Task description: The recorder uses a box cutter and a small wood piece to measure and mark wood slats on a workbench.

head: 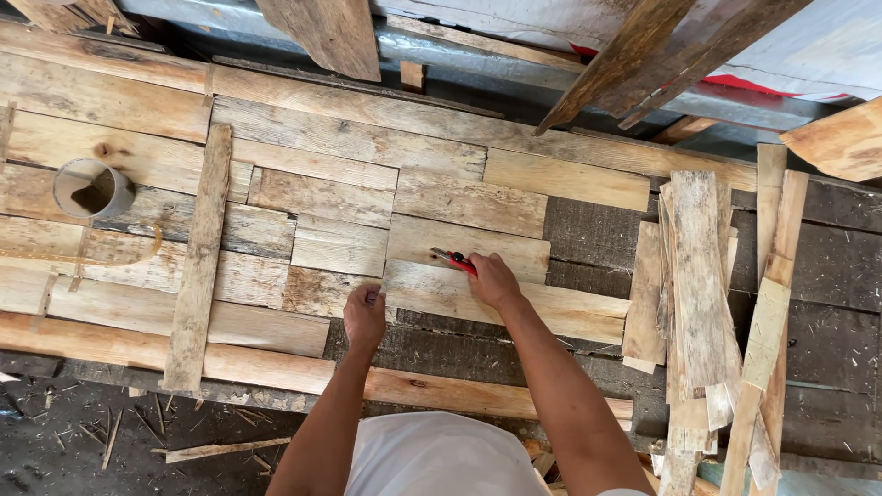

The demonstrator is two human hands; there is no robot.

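Low in the frame, near its middle, two bare arms reach up from a white shirt (439,456). The left hand (365,315) is curled closed, its fingertips pressing the left end of a pale plank (551,308) that lies across the centre of the workbench (597,234). The right hand (491,278) rests on that same plank's upper edge, fingers wrapped around one red-handled cutter (457,261) whose tip points to the upper left. At right – a loose heap of thin wood strips (700,276), too overlapped to count. One narrow batten (197,266) lies upright across the patchwork boards at left. Farther off, in the upper left, stands one round grey can (90,188) – open-topped, dark inside, its contents unclear.
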